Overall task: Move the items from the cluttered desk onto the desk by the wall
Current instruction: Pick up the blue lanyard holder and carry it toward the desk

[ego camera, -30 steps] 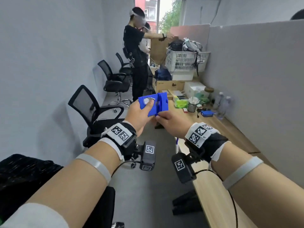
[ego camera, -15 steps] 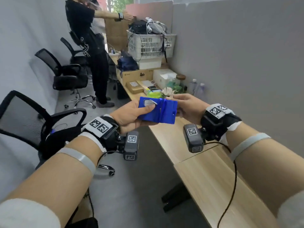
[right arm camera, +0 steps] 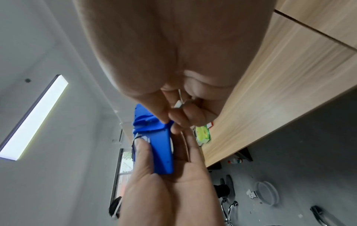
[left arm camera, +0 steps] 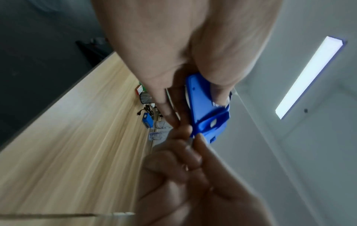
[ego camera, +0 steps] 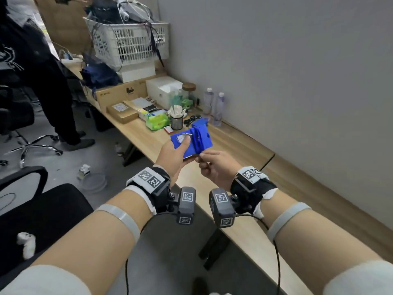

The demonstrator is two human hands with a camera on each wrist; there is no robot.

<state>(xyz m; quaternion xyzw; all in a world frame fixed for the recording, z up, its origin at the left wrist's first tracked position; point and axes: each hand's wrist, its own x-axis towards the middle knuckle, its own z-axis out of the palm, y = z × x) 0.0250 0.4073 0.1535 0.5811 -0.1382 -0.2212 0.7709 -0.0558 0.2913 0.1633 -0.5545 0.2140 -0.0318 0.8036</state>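
Observation:
A flat blue plastic part (ego camera: 198, 143) with a raised ridge is held over the wooden desk by the wall (ego camera: 244, 150). My left hand (ego camera: 173, 156) grips its left end, thumb on top over a white label. My right hand (ego camera: 214, 165) pinches the part's near corner between thumb and forefinger. The left wrist view shows the blue part (left arm camera: 203, 107) between both hands. In the right wrist view the blue part (right arm camera: 161, 150) lies on the left hand's fingers, and a small white scrap (right arm camera: 178, 104) sits inside my right hand's curled fingers.
Farther along the desk stand a white basket (ego camera: 127, 43), cardboard boxes (ego camera: 119, 96), a green tissue pack (ego camera: 157, 122), a pen cup (ego camera: 177, 122), two bottles (ego camera: 219, 107) and another blue item (ego camera: 200, 123). A person in black (ego camera: 42, 71) and office chairs (ego camera: 21, 116) are at left.
My view has swung right and down toward the desk. Both hands brought the blue part over the desktop, and my right hand shifted from its far edge to its near corner.

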